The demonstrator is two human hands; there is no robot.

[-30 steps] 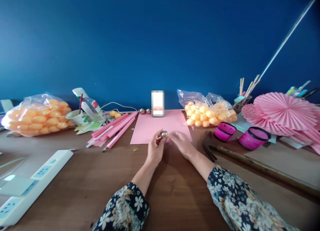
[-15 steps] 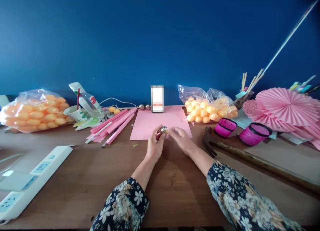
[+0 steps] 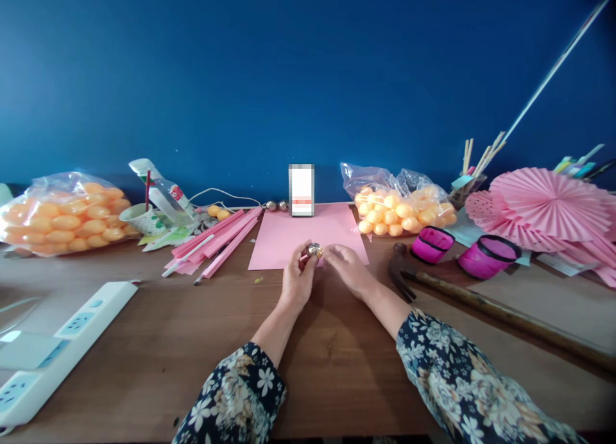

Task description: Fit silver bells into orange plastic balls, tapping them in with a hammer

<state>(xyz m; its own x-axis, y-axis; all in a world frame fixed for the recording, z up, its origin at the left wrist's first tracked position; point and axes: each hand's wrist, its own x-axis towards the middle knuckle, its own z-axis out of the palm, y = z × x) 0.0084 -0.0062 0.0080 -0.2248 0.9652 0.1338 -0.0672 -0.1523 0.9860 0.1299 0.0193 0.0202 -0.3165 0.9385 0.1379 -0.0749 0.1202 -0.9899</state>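
A small shiny silver ball (image 3: 314, 249) is gripped between the thumb and fingers of my left hand (image 3: 297, 278). My right hand (image 3: 349, 271) is closed in a pinch at the ball's right side, its fingertips touching or almost touching it. A gold-coloured spot shows at that side; whether it is a separate piece between the right fingertips I cannot tell. Both hands are over the near edge of a pink sheet of paper (image 3: 317, 229). Two more silver balls (image 3: 277, 206) lie at the sheet's far left corner.
Bags of orange balls stand left (image 3: 65, 222) and right (image 3: 385, 213). Pink paper strips (image 3: 219, 242) lie left of the sheet. A hammer (image 3: 462, 293) and two magenta bands (image 3: 488, 256) are on the right, near pink paper fans (image 3: 553, 206). A power strip (image 3: 72, 341) sits front left.
The whole view has shifted slightly as the head moved. My right fingertips have come a little closer to the silver ball; my left hand keeps its hold.
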